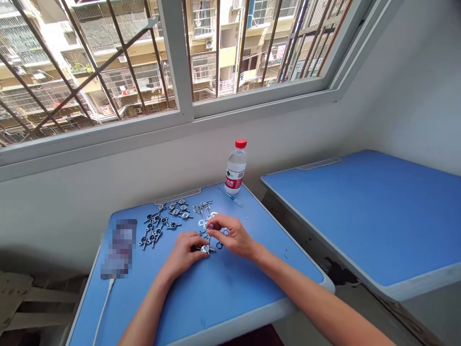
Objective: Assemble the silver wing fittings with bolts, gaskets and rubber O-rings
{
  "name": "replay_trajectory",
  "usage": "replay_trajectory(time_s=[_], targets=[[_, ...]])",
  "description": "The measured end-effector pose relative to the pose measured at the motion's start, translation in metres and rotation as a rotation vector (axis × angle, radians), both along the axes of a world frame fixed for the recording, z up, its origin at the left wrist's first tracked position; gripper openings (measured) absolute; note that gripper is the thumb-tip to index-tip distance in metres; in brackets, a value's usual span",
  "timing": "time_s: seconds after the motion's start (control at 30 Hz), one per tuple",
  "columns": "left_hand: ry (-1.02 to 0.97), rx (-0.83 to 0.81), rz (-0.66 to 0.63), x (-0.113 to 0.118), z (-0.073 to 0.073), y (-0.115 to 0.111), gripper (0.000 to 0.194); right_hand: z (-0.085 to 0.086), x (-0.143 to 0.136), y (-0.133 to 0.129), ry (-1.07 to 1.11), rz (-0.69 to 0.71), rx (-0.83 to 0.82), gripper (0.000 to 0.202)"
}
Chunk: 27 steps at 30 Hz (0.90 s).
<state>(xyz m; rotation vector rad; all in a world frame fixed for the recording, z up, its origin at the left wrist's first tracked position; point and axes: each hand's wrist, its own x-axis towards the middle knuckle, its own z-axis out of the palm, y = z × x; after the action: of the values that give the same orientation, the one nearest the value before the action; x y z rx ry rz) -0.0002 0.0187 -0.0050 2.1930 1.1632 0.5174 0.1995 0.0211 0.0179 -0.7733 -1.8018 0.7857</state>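
Note:
My left hand [188,252] rests on the blue desk, its fingers closed around a small silver metal fitting [205,249]. Above that fitting, my right hand [232,234] pinches the handle of a small screwdriver [211,227], whose thin shaft points down at the part. Just behind my hands are flat silver plates [201,223] and some tiny dark pieces [202,233]. Black rings [219,245] lie beside my right hand, partly covered by it. Several fittings with black round centres [157,219] are spread to the left, with silver-topped ones [183,208] behind them.
A water bottle [236,168] with a red cap stands at the desk's back corner, a thin tool with a clear blue handle [232,197] before it. A blurred phone-like object [120,247] with a white cable [104,307] lies left. A second blue desk [367,206] stands right, across a gap.

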Motion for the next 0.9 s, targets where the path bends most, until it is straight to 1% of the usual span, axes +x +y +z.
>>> replay_trajectory(time_s=[0.23,0.37,0.5,0.9], targets=[[0.027,-0.012,0.014,0.002,0.004,-0.001,0.012,-0.001,0.000,0.000,-0.029,0.007,-0.015,0.007],[0.043,-0.010,0.035,0.003,0.005,-0.002,0.012,0.003,0.000,-0.002,-0.034,0.047,-0.046,0.005],[0.030,-0.017,0.044,0.003,0.002,-0.003,0.012,0.004,-0.002,-0.003,-0.019,0.089,-0.091,0.005],[0.020,0.014,0.038,0.002,-0.003,-0.003,0.007,-0.002,-0.011,-0.008,0.005,-0.081,-0.114,0.013]])
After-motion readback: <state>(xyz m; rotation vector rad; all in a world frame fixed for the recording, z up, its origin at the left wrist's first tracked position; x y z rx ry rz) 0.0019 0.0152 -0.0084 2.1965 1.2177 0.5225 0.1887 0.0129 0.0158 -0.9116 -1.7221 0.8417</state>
